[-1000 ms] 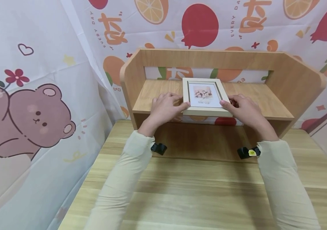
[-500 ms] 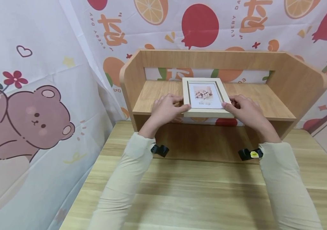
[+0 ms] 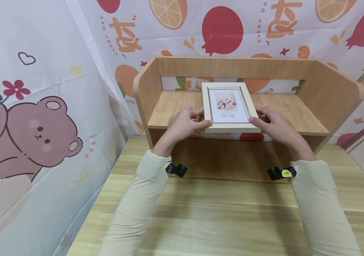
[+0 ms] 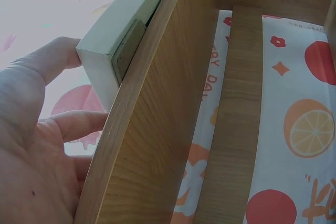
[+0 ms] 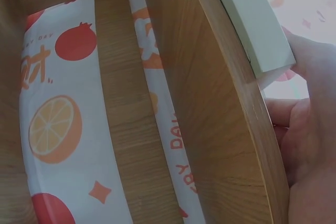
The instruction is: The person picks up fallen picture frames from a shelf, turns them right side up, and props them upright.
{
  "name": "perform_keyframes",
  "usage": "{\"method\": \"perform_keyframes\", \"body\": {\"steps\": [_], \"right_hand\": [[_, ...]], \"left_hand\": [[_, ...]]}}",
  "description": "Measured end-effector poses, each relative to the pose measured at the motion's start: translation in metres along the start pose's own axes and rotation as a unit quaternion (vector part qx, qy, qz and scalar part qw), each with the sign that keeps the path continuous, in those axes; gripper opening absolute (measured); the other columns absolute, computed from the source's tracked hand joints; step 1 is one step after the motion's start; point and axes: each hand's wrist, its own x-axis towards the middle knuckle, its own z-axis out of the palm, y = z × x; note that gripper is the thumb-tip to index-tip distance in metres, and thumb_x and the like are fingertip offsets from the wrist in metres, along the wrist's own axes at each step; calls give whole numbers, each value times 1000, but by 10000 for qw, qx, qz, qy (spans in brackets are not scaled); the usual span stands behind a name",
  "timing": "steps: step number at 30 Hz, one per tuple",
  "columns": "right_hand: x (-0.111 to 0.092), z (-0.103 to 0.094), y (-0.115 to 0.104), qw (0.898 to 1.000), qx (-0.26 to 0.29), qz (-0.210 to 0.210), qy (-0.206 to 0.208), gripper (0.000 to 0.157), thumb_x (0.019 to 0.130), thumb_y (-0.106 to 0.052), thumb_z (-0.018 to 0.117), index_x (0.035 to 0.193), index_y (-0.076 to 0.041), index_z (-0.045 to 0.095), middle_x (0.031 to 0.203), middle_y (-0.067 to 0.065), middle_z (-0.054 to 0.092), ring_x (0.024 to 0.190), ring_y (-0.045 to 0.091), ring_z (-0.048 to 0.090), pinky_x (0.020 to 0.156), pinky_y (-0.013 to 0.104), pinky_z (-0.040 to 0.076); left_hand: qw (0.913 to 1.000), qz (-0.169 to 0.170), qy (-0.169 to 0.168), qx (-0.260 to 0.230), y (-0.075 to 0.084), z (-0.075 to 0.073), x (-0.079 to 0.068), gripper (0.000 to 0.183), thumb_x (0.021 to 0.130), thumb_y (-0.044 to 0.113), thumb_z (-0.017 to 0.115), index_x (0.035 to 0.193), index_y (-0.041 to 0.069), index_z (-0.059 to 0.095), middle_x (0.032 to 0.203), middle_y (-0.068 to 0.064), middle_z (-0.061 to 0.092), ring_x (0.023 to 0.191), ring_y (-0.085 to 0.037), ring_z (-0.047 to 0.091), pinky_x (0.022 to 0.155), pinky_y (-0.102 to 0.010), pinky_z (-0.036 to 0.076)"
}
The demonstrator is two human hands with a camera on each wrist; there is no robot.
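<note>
A cream picture frame [image 3: 233, 127] with a flower print and the words "free style" lies face up at the front of the wooden shelf's upper board [image 3: 173, 105], its near edge jutting over the board's front. My left hand [image 3: 184, 122] grips its left side near the front corner, thumb on the front border. On the opposite side, my right hand [image 3: 274, 122] grips it likewise. In the left wrist view, a small block shows under the frame [image 4: 126, 19] at the board's edge. The right wrist view shows the frame's corner [image 5: 262, 51] beside my thumb.
The desktop shelf has tall side panels [image 3: 332, 92] and a lower compartment [image 3: 223, 156] under the board. It stands on a light wood table [image 3: 220, 220]. Fruit-print cloth [image 3: 182, 39] hangs behind, and a bear-print curtain [image 3: 41, 131] hangs to the left.
The frame's far edge has risen and its near edge has come slightly lower in view, so its face tips more toward me. Both hands keep their grip at the sides.
</note>
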Motion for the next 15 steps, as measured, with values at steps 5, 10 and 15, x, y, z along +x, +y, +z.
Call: {"method": "perform_keyframes", "body": {"steps": [5, 10, 15], "right_hand": [[1, -1, 2, 9999, 155, 36, -58, 63, 96, -48, 52, 146, -11, 42, 114, 14, 52, 97, 23, 43, 70, 34, 34], [0, -2, 3, 9995, 297, 30, -44, 62, 96, -46, 53, 146, -12, 42, 115, 13, 52, 97, 22, 43, 70, 33, 35], [-1, -2, 3, 9989, 467, 6, -27, 62, 96, -44, 54, 147, -12, 40, 114, 13, 51, 97, 22, 42, 71, 32, 35]], "left_hand": [[9999, -66, -12, -158, 0, 0, -1, 69, 81, 50, 71, 139, 19, 52, 140, -2, 55, 120, -19, 54, 99, -42, 39], [9998, -63, 33, -193, 0, 0, -3, 69, 81, 51, 72, 140, 20, 52, 141, -3, 53, 119, -20, 55, 99, -42, 39], [9998, 38, 124, -171, 0, 0, -4, 70, 80, 50, 73, 140, 19, 52, 144, -3, 50, 118, -21, 56, 100, -41, 39]]}}
